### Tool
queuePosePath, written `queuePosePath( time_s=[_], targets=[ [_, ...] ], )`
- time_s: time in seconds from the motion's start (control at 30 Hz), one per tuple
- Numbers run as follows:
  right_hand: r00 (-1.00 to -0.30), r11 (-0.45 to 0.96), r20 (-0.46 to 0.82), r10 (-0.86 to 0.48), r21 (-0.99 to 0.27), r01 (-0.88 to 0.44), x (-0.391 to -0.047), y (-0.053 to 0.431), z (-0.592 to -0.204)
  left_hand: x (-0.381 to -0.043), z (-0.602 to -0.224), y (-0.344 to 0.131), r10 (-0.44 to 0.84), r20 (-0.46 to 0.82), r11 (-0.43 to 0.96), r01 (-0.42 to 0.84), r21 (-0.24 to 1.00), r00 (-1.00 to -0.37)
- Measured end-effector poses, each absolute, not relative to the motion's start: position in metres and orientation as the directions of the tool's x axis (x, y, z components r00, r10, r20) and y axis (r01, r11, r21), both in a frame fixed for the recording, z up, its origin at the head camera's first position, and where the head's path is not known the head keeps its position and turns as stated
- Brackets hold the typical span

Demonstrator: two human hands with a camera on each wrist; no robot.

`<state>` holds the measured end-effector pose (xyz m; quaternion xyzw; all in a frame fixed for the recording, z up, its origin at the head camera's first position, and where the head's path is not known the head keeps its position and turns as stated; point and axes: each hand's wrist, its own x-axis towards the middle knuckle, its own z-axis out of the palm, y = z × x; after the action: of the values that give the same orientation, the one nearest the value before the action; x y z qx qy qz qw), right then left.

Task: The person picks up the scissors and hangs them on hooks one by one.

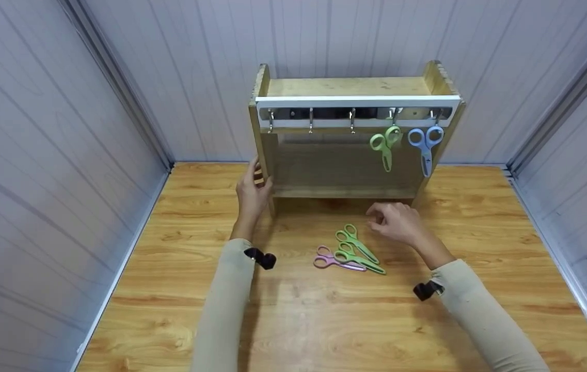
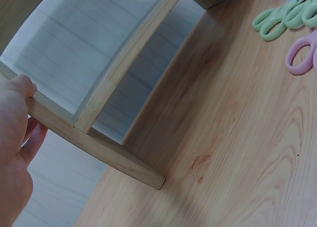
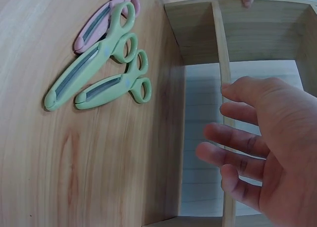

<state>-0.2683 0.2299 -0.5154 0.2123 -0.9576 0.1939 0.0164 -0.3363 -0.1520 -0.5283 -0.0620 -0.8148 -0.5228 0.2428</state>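
Note:
My left hand [image 1: 253, 194] grips the side panel [image 2: 64, 120] of a wooden shelf [image 1: 345, 86], thumb on the front edge and fingers around the outside. My right hand [image 1: 398, 222] holds nothing; its fingers [image 3: 235, 138] are loosely bent and parted in front of the lower shelf board. To its left on the table lie two green pairs of scissors [image 1: 368, 251] and a pink pair [image 1: 324, 261], one green pair overlapping the pink. Green scissors [image 1: 387, 157] and blue scissors [image 1: 426, 157] hang by their handles from the two rightmost hooks.
A white-framed hook rail [image 1: 324, 123] runs across the shelf's upper front, with three bare hooks [image 1: 352, 121] at left and middle. The shelf stands on a wood-grain table [image 1: 293, 320]. Pale panelled walls [image 1: 210, 77] enclose the back and both sides.

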Motion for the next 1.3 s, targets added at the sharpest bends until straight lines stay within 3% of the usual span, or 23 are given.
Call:
queuePosePath(
  time_s=[1.3],
  targets=[
    [-0.899, 0.843, -0.035, -0.436, -0.366, -0.394, -0.263, 0.221, -0.55, -0.336, -0.527, -0.15, -0.161, 0.437, 0.426, 0.337, 0.84, -0.885]
  ],
)
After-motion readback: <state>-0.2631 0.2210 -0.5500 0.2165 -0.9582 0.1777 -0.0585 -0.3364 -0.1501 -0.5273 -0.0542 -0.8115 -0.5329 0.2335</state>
